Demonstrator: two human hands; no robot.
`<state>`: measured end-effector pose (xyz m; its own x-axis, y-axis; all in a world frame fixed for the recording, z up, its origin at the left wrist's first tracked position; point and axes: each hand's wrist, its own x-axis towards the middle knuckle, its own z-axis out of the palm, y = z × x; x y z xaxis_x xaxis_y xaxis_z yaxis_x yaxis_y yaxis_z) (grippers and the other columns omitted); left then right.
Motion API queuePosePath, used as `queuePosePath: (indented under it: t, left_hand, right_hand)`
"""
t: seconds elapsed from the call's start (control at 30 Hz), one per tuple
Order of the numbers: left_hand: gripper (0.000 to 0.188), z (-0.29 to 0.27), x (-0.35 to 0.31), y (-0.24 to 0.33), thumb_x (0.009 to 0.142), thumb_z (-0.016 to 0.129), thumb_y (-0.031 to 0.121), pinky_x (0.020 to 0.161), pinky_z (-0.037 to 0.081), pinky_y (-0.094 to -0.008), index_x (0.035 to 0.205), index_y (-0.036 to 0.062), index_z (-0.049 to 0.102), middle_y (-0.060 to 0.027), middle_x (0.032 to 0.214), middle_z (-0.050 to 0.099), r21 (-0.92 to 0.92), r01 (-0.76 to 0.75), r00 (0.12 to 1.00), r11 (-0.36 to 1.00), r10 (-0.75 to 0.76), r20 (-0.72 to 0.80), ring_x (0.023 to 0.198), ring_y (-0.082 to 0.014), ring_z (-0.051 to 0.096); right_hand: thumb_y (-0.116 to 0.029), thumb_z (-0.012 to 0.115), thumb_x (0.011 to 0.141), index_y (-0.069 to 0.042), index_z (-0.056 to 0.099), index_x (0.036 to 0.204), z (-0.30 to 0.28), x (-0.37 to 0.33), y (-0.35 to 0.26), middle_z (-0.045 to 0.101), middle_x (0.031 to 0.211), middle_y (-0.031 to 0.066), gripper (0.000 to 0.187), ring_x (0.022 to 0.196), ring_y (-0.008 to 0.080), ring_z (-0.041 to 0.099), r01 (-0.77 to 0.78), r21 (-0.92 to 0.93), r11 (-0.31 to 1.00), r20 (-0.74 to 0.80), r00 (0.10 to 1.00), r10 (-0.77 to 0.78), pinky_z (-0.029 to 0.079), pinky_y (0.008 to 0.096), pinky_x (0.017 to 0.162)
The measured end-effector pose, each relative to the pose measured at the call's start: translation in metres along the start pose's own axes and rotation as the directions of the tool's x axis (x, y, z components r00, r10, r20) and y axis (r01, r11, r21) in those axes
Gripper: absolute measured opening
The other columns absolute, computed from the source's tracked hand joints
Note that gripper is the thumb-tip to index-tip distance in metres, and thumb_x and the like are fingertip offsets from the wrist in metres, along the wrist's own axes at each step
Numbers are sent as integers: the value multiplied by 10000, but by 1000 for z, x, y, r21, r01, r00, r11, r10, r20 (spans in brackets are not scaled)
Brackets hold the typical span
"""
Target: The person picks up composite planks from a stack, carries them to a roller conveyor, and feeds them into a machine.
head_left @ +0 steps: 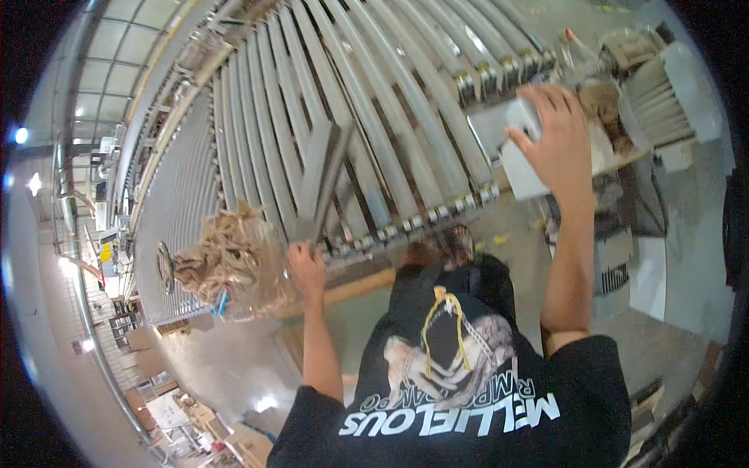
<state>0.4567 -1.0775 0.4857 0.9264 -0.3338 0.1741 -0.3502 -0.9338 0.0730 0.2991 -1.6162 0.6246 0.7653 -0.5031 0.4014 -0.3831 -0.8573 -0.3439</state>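
My left hand [308, 267] is closed at the near end of a long, flat grey strip [318, 168] that lies slantwise over the conveyor rollers. To the right, my right hand [558, 132] reaches forward with thumb and fingers spread over a white, box-like piece [524, 170]. A smaller light-grey flat piece [491, 129] lies beside my thumb. What is under my right palm is hidden. Just left of my left hand stands a clear plastic bag [253, 269] stuffed with crumpled brown paper [222, 253].
The roller conveyor [257, 117] stretches ahead and left, with a row of roller ends along its near edge. Brown paper [605, 109] and a ribbed grey stack [659, 101] are at the right. Cardboard pieces [616, 253] stand below them. Concrete floor [226, 366] shows at lower left.
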Motion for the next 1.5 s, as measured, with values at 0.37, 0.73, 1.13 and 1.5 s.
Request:
queuePosePath:
  t: [0.37,0.73,1.13,1.5]
  left_hand:
    - [450,41,-7,-26,1006,682,443,1086,393,-523,1159,23,738,-147,1171,658,62,59,995,996,-53,-90,1172,-386,579]
    - [339,58,-4,-20,980,730,394,1089,364,-560,1029,60,702,-154,1247,579,15,67,974,998,-62,-218,1247,-397,509]
    - [443,64,-3,-17,917,806,339,1110,388,-580,1126,10,596,-187,1300,537,-144,127,936,981,-166,-309,1256,-412,517]
    - [965,41,25,-26,834,856,501,1205,373,-524,1536,-24,452,-257,1554,484,-56,332,938,942,-324,121,1444,-436,461]
  right_hand:
    - [-338,845,839,-160,662,1330,8,-4,2,643,1401,52,553,1396,299,516,81,-62,995,-85,993,-86,426,465,1169]
    - [-363,851,838,-173,633,1392,9,-1,5,627,1437,60,625,1441,300,487,23,-51,998,0,1000,-23,403,487,1204]
    - [-325,865,817,-142,629,1349,2,-4,0,620,1430,75,610,1433,323,485,10,-21,1000,17,1000,-9,394,499,1194]
    - [-333,858,817,-122,632,1323,-1,0,-1,635,1368,83,593,1427,317,489,20,-9,1000,-1,1000,-20,382,493,1194]
